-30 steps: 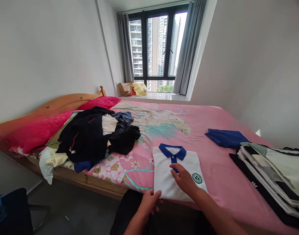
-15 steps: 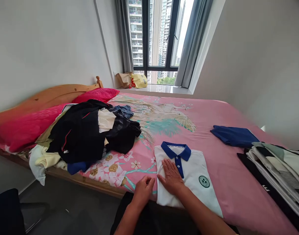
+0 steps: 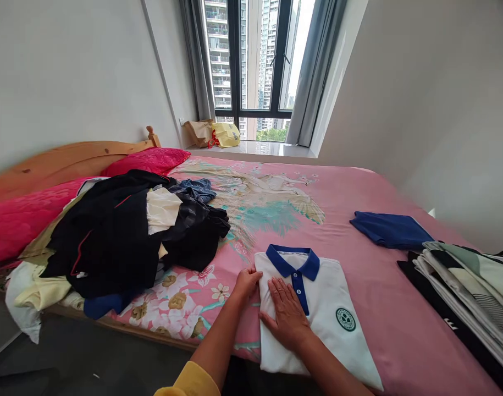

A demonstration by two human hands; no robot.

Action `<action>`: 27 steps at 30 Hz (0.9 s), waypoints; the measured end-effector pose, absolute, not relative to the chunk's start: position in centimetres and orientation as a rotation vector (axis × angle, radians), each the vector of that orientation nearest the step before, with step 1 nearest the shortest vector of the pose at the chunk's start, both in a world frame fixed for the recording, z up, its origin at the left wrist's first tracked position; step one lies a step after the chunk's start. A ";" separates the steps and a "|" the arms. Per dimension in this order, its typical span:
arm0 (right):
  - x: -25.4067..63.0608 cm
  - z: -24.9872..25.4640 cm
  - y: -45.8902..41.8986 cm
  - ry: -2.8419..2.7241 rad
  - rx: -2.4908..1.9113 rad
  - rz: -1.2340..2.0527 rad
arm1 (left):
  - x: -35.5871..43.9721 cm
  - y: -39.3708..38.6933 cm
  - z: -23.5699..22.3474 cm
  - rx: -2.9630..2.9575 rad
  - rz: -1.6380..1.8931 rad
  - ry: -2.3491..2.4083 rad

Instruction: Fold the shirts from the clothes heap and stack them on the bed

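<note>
A white polo shirt point(image 3: 325, 341) with a blue collar and a round green badge lies folded, face up, at the near edge of the bed. My right hand point(image 3: 287, 313) rests flat on its front, fingers stretched out beside the blue button placket. At the shirt's left edge, my left hand point(image 3: 247, 285) pinches the white fabric between thumb and fingers, just below the shoulder. The shirt's lower edge reaches the bed's near side.
A heap of dark clothes point(image 3: 111, 236) covers the bed's left side by red pillows point(image 3: 148, 161). To the right lie a folded blue garment point(image 3: 391, 230) and a stack of folded clothes point(image 3: 469, 297). Bags point(image 3: 225, 135) stand on the windowsill.
My left hand has moved up and forward from beside the shirt's lower left to its upper left edge. My right hand stays flat on the shirt. The view has shifted slightly.
</note>
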State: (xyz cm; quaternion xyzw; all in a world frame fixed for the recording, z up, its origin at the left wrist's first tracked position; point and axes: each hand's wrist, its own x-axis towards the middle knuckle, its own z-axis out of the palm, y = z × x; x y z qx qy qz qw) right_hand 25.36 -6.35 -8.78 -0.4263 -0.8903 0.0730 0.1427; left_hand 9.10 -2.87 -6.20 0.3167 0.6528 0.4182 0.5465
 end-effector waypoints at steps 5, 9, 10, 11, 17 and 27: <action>25.3 -8.2 -6.2 -2.575 -1.208 0.259 | 8.4 0.0 -6.7 0.782 1.019 1.590; 25.3 -8.1 -6.1 -2.559 -1.213 0.280 | 7.6 0.9 -7.0 0.824 0.983 1.521; 25.3 -8.1 -6.1 -2.556 -1.214 0.284 | 7.3 1.0 -7.0 0.844 0.974 1.500; 25.3 -8.1 -6.1 -2.555 -1.213 0.288 | 6.9 1.2 -6.9 0.867 0.962 1.481; 25.4 -7.8 -6.0 -2.547 -1.208 0.299 | 4.7 3.4 -5.9 1.019 0.771 1.434; 25.8 -6.3 -4.9 -2.306 -1.100 0.358 | 3.9 4.5 -5.9 1.089 0.540 1.253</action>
